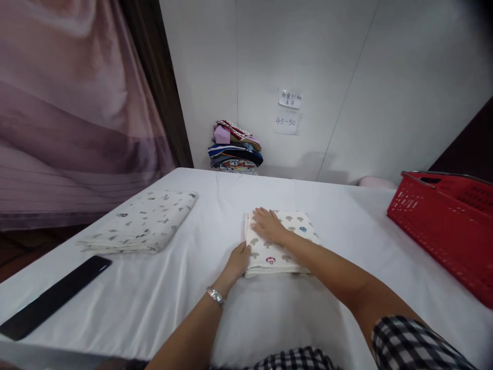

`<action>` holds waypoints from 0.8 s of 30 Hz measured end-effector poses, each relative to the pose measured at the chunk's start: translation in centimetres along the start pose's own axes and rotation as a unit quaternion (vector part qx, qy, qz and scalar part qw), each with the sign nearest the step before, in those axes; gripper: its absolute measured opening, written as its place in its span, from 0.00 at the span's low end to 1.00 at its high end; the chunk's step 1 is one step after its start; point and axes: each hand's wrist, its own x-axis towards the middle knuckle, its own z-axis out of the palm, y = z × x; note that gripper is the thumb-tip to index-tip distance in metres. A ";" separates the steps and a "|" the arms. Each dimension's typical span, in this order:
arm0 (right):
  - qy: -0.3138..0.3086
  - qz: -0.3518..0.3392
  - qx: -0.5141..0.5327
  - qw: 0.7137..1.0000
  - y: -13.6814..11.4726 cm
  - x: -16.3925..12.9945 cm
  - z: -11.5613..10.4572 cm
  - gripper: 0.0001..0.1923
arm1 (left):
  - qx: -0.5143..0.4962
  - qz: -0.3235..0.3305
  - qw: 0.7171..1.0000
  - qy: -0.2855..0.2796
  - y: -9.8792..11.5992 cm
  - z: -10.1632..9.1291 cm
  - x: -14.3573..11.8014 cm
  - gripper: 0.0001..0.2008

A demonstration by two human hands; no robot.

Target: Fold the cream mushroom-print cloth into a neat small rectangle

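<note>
A small folded cloth, cream with mushroom prints, lies at the middle of the white-covered table. My right hand rests flat on its top left part, fingers spread. My left hand, with a watch on the wrist, touches the cloth's near left edge, fingers curled against the fold. Neither hand lifts the cloth.
A second folded cloth with grey prints lies at the left. A long black flat object sits near the left front edge. A red plastic basket stands at the right. A stack of folded clothes sits against the back wall.
</note>
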 end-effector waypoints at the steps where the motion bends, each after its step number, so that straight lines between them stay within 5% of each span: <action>1: -0.010 -0.015 0.000 1.000 0.0 -0.8 0.1 0.28 | 0.002 0.002 1.000 0.001 0.0 0.0 0.0 0.18; 7: -0.065 -0.034 0.056 0.996 -0.3 -2.9 1.1 0.27 | -0.014 0.009 1.000 0.016 -0.2 0.0 0.2 0.19; 11: -0.016 0.003 0.116 0.993 0.7 -4.2 0.0 0.28 | -0.005 0.003 1.000 0.015 0.1 -0.1 -0.2 0.20; 15: 0.083 0.082 0.121 0.986 5.4 -8.0 -1.8 0.29 | 0.079 -0.008 0.997 0.016 0.6 -0.7 -0.4 0.19; 17: 0.152 0.168 0.142 0.964 8.4 -10.3 -2.3 0.28 | 0.137 -0.014 0.990 0.024 1.0 -1.2 -0.2 0.20; 20: 0.200 0.320 0.262 0.888 11.9 -13.1 -2.1 0.32 | 0.171 -0.020 0.984 0.052 1.9 -1.7 0.7 0.25; 24: 0.182 0.367 0.419 0.810 12.7 -14.3 -1.2 0.39 | 0.165 -0.035 0.984 0.062 3.2 -1.2 2.5 0.27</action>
